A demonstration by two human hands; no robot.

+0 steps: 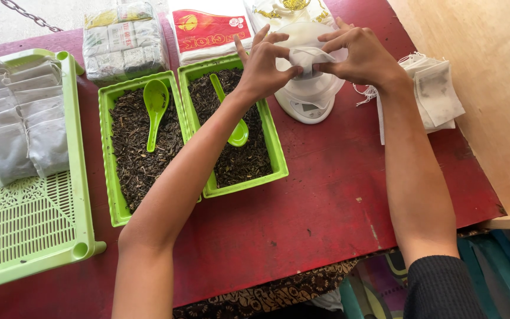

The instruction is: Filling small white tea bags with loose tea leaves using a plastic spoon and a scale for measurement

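Two bare hands are seen at the upper centre of the frame, above a red table [302, 218] that fills most of the picture. A large pale-green slatted tray [25, 224] is set at the left edge, with filled white sachets [16, 124] laid in rows on its upper part. Two green rectangular trays of dark loose tea are placed side by side in the middle: the left tea tray [113, 195] carries a green spoon [154, 106] resting on the leaves, and the right tea tray [275, 153] holds a second green spoon [231, 118], partly hidden by the left forearm. Wrapped packets [124, 38] and a red-and-white bag [208, 32] are stacked along the top edge. A stack of empty white sachets with strings [435, 94] is seen at the upper right, near the table's edge. A small white kitchen scale [308, 100] stands just right of the right tea tray. Directly above the scale, a small white sachet [308, 58] is pinched at its top between the left hand [264, 68] and the right hand [358, 56], thumbs and forefingers closed on the fabric, remaining fingers fanned out.
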